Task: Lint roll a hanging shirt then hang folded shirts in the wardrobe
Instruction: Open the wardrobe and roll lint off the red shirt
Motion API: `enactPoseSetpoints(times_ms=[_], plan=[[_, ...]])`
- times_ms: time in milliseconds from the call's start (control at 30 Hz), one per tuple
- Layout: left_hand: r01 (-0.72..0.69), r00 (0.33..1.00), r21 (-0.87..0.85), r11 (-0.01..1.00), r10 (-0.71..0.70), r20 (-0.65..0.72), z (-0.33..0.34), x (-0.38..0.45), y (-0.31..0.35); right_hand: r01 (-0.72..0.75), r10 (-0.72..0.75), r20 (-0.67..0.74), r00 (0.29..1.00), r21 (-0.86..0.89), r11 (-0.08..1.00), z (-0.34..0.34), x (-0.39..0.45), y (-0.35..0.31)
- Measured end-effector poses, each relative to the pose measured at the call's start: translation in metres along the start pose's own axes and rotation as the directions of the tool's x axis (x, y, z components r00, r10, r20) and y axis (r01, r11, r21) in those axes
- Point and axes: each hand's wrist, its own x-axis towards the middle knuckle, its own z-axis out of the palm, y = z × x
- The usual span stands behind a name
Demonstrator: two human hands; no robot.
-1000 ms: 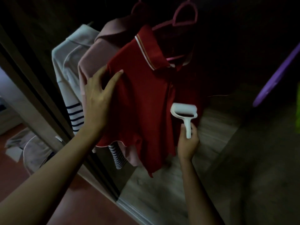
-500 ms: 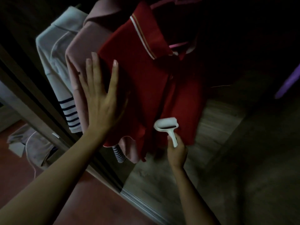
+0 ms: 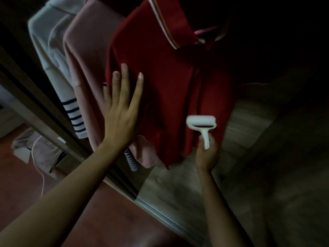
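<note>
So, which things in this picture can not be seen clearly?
- Pink hanger, head view: hook cut off by the top edge.
- Lint roller: motion blur hides whether it touches the red polo shirt.
- Wardrobe interior on the right: too dark.
- Clothes on the floor: dim, kind unclear.

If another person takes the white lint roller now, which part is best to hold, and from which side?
Probably the wide head of the lint roller, taken from above: the right hand already wraps the narrow handle from below, so only the head stands free, in front of the red shirt.
</note>
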Motion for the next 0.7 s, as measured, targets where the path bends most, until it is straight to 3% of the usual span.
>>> enactPoseSetpoints(times_ms=[100,233,300,700], plan=[[-0.046,0.998,-0.034,0.998,0.047,0.04,-0.002,-0.007,0.008,-0.033,0.033,-0.008,0.999,0.016,0.999,-0.003,0.021,-0.008],[-0.044,0.993,-0.06,0.997,0.05,0.109,0.001,-0.011,0.007,-0.211,0.232,0.135,0.963,-0.148,0.966,-0.005,0.014,0.003],[-0.05,0.99,-0.066,0.997,0.058,0.13,0.002,-0.014,0.008,-0.235,0.261,0.157,0.952,-0.166,0.958,-0.01,0.005,0.008],[-0.155,0.97,-0.303,0.94,0.203,0.134,0.003,-0.045,0.012,-0.041,0.058,0.087,0.994,-0.186,0.982,-0.055,-0.075,-0.036]])
